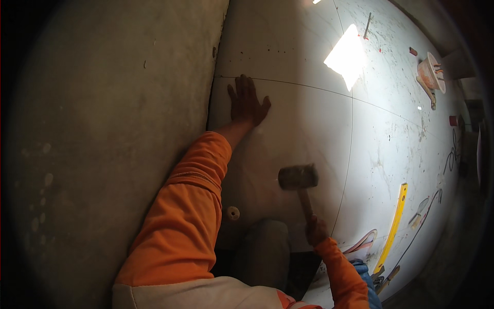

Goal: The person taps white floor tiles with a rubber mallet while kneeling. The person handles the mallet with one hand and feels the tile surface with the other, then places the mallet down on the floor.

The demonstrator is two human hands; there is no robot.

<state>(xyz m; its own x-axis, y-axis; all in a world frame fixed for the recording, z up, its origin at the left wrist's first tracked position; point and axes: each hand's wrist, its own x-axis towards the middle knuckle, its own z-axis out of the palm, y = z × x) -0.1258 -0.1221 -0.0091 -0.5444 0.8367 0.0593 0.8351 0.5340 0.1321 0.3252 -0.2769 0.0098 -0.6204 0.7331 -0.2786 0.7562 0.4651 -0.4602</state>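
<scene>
My left hand point(247, 103) lies flat on a large pale floor tile point(288, 123), fingers spread, close to the wall and just short of a tile joint. My right hand point(316, 230) is wrapped round the wooden handle of a mallet point(298, 177). The mallet's dark, thick head is over the same tile, slightly blurred; whether it touches the surface I cannot tell. A small round piece with a hole in its middle point(233, 213) sits by my left sleeve, near the tile's close edge. My knee point(265, 247) is at that edge.
A bare grey wall point(118, 118) rises along the left. To the right lie a yellow level point(392, 226), a trowel point(420, 211) and a dark cable point(451, 154). A pinkish bucket point(431, 72) stands at the far right. Bright sunlight point(346, 56) falls on the far tiles.
</scene>
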